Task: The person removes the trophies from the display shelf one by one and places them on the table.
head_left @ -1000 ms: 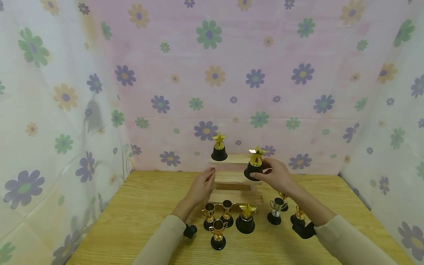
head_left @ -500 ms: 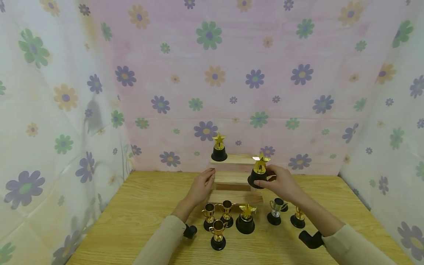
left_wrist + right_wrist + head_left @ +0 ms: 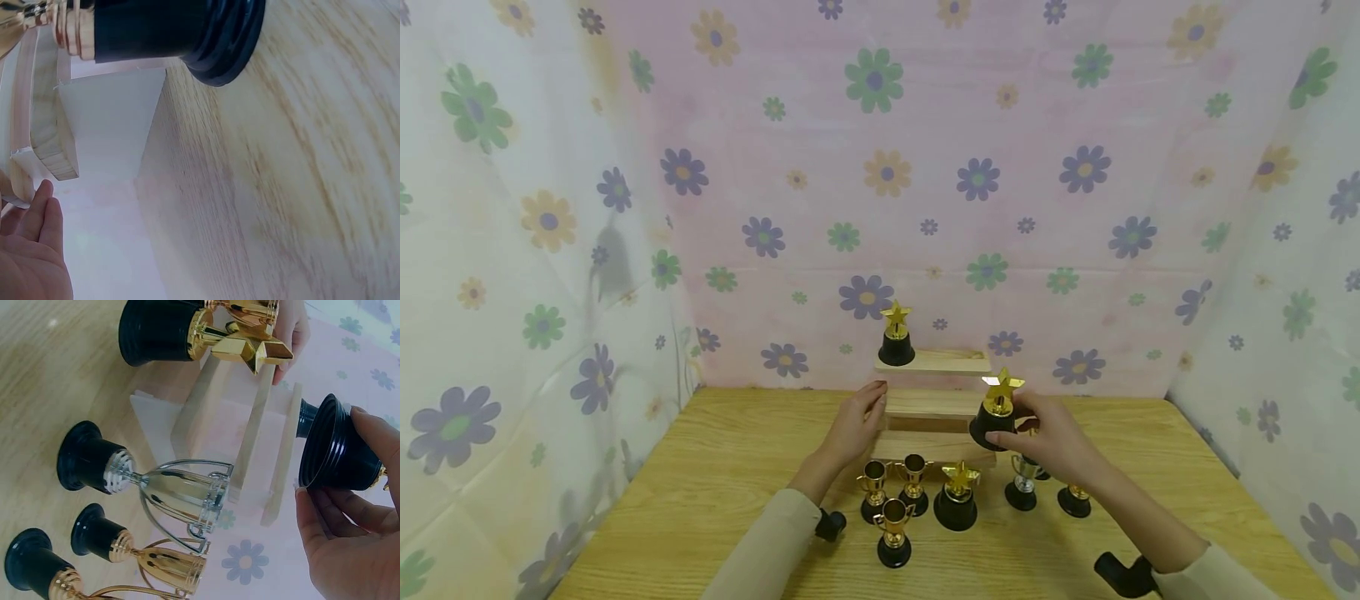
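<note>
My right hand (image 3: pixel 1051 432) pinches a star trophy (image 3: pixel 992 425) by its black base, its gold star on top. It is held upright at the right end of a tiered wooden stand (image 3: pixel 932 402); in the right wrist view the trophy base (image 3: pixel 337 444) is seen from below, apart from the boards. My left hand (image 3: pixel 855 421) touches the stand's left side; in the left wrist view its fingers (image 3: pixel 51 225) look mostly straight. A second star trophy (image 3: pixel 896 337) stands at the left of the top board. Another star trophy (image 3: pixel 957 500) stands on the table before the stand.
Gold cup trophies (image 3: pixel 893 533) stand front left of the stand. A silver cup (image 3: pixel 1024 483) and gold cups, one partly hidden by the right hand, stand front right. Flowered cloth (image 3: pixel 880 233) hangs behind and beside the wooden table (image 3: pixel 715 475).
My right hand has lowered the star trophy and moved it rightwards and nearer, away from the upper boards. My left hand has stayed at the stand's left side.
</note>
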A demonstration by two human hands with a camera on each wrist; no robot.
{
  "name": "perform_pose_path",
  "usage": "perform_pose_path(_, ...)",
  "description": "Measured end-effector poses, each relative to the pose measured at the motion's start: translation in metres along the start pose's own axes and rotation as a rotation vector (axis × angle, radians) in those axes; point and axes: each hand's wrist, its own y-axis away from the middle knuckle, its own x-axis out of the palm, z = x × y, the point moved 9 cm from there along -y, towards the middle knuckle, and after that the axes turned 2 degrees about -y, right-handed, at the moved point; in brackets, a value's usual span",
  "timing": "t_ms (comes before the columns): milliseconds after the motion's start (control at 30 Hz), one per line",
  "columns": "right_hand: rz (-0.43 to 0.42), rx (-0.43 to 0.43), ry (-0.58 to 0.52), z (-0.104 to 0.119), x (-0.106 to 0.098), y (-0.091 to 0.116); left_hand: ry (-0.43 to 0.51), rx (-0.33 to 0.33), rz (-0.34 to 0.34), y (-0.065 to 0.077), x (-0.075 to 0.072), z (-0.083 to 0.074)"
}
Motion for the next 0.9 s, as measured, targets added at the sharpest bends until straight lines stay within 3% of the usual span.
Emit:
perform_pose_path(367,0.009,0.021,-0.012,0.0,0.006,0.021,0.008,-0.001,-0.002,0.0,0.0,0.0)
perform_pose_path(633,0.026,0.128,-0.015,-0.012,0.013,0.04,0.011,0.001,-0.002,0.0,0.0,-0.002)
perform_pose_path(900,0.084,0.097,-0.031,-0.011,0.029,0.054,0.022,0.0,0.004,0.0,0.0,-0.001)
